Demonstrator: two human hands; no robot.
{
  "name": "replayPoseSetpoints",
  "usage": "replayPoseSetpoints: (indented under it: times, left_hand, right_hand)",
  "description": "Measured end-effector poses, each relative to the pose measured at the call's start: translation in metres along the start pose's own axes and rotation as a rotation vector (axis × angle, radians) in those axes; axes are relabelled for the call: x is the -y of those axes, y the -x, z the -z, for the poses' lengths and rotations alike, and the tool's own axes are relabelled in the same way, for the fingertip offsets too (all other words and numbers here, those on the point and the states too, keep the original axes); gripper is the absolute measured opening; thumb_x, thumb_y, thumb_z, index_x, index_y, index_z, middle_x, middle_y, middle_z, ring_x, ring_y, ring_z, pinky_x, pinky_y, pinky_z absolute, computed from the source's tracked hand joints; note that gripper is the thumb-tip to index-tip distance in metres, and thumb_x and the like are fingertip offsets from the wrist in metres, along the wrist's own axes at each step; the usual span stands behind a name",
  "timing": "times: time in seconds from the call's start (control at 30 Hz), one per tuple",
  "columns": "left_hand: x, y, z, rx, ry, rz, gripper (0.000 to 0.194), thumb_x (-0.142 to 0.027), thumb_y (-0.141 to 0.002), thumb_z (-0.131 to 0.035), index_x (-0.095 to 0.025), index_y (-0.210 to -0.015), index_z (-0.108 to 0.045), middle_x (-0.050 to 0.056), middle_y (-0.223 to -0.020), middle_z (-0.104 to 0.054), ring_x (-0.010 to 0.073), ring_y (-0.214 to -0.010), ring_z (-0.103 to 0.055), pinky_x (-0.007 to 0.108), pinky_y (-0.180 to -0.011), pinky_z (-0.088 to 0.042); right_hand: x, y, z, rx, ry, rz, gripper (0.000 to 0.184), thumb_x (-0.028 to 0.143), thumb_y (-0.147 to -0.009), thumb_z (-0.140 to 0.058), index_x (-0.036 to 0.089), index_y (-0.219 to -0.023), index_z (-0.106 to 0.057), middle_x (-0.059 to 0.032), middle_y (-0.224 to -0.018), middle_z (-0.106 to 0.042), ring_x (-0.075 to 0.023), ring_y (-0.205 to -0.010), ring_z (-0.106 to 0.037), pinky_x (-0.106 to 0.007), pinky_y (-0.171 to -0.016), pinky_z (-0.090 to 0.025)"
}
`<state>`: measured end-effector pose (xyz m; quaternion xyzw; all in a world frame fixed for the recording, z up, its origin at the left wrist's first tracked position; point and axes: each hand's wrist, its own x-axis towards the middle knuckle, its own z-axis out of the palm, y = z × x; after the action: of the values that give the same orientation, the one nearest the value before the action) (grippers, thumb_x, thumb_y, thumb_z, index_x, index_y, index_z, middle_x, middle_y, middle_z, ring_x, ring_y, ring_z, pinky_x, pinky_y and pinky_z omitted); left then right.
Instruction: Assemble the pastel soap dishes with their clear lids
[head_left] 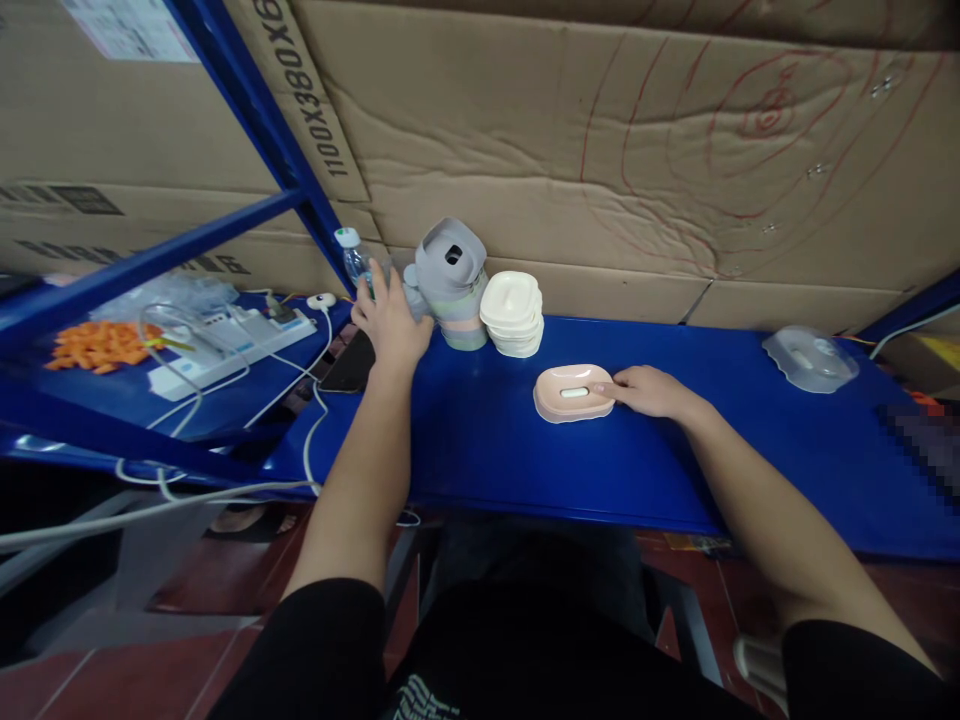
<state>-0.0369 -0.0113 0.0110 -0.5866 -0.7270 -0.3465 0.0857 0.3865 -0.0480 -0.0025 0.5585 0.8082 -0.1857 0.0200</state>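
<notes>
My right hand (pixel 651 390) pinches the right rim of a shallow pink oval dish (pixel 555 382) lying on the blue table; the thumb is over the inside and the other fingers are at the edge. In the middle of the dish is a small white oblong piece (pixel 574 393). Over the table at the left, my left hand (pixel 393 318) has its fingers spread and holds nothing that I can see. It is beside a stack of grey moulded parts (pixel 452 258) and in front of a clear bottle with a white cap (pixel 348 238). Cream lids (pixel 511 300) stand stacked to the right of the grey parts.
A translucent moulded piece (pixel 811 358) lies at the right. Left of my arm are a dark phone (pixel 351 362), a white power strip (pixel 232 352) with loose cables, and orange pieces (pixel 105 346). A blue frame post and cardboard (pixel 525 120) bound the table behind.
</notes>
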Motion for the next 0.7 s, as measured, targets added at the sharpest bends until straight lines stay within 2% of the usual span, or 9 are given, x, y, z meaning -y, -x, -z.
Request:
replayPoseSetpoints:
  times: [0.17,0.33,0.4,0.47,0.53,0.6,0.7]
  left_hand:
    - [-0.007,0.001,0.003,0.031,0.041,0.012,0.094,-0.042,-0.088,-0.070,-0.020,-0.169,-0.028,0.016,-0.182,-0.008,0.0469,-0.164,-0.015,0.071,-0.127,-0.019]
    - [-0.014,0.005,0.009,-0.033,0.056,0.030,0.097,-0.049,-0.087,-0.071,-0.017,-0.168,-0.028,0.020,-0.181,-0.005,0.0452,-0.164,-0.017,0.068,-0.126,-0.023]
    - [-0.018,0.006,0.014,-0.044,0.078,0.027,0.086,-0.055,-0.093,-0.064,-0.015,-0.164,-0.038,0.021,-0.181,-0.012,0.0445,-0.165,-0.014,0.068,-0.123,-0.022]
    - [-0.023,0.008,0.019,-0.010,0.104,0.019,0.073,-0.060,-0.098,-0.054,-0.013,-0.155,-0.052,0.021,-0.177,-0.026,0.0436,-0.166,-0.004,0.069,-0.120,-0.020]
    - [-0.026,0.010,0.025,0.018,0.132,0.028,0.071,-0.065,-0.098,-0.051,-0.013,-0.145,-0.060,0.020,-0.172,-0.038,0.0426,-0.166,0.007,0.070,-0.117,-0.018]
    - [-0.025,0.012,0.035,-0.002,0.150,0.058,0.073,-0.069,-0.098,-0.050,-0.011,-0.141,-0.061,0.019,-0.167,-0.045,0.0426,-0.165,0.013,0.072,-0.116,-0.016]
    - [-0.014,0.013,0.056,0.030,0.161,0.034,0.077,-0.069,-0.104,-0.033,-0.006,-0.141,-0.061,0.014,-0.161,-0.052,0.0420,-0.163,0.021,0.071,-0.111,-0.015]
  right_hand:
    - [0.001,0.001,0.001,0.006,0.004,-0.008,0.075,0.088,-0.094,-0.035,0.022,-0.071,-0.063,-0.0068,-0.075,-0.070,-0.0214,-0.070,-0.062,-0.032,-0.062,-0.034]
    - [0.000,0.000,0.000,0.001,-0.001,-0.006,0.075,0.089,-0.093,-0.036,0.022,-0.071,-0.062,-0.0062,-0.074,-0.069,-0.0207,-0.069,-0.060,-0.032,-0.061,-0.033]
    - [-0.001,0.000,0.000,-0.001,-0.006,-0.008,0.075,0.089,-0.093,-0.036,0.022,-0.070,-0.063,-0.0063,-0.073,-0.069,-0.0206,-0.068,-0.060,-0.032,-0.061,-0.033]
    - [0.000,0.000,0.000,-0.005,-0.009,-0.011,0.075,0.089,-0.092,-0.037,0.022,-0.070,-0.063,-0.0067,-0.073,-0.069,-0.0209,-0.068,-0.060,-0.032,-0.061,-0.034]
    - [0.000,0.000,0.000,-0.011,-0.014,-0.009,0.076,0.089,-0.092,-0.037,0.022,-0.070,-0.064,-0.0070,-0.074,-0.070,-0.0211,-0.068,-0.061,-0.032,-0.061,-0.034]
    - [0.000,0.000,0.000,-0.011,-0.020,-0.012,0.075,0.089,-0.092,-0.038,0.022,-0.070,-0.064,-0.0068,-0.073,-0.070,-0.0212,-0.068,-0.061,-0.033,-0.061,-0.035]
    - [-0.001,0.001,0.000,-0.005,-0.031,-0.017,0.075,0.089,-0.092,-0.038,0.022,-0.070,-0.063,-0.0066,-0.073,-0.071,-0.0216,-0.069,-0.062,-0.033,-0.062,-0.035]
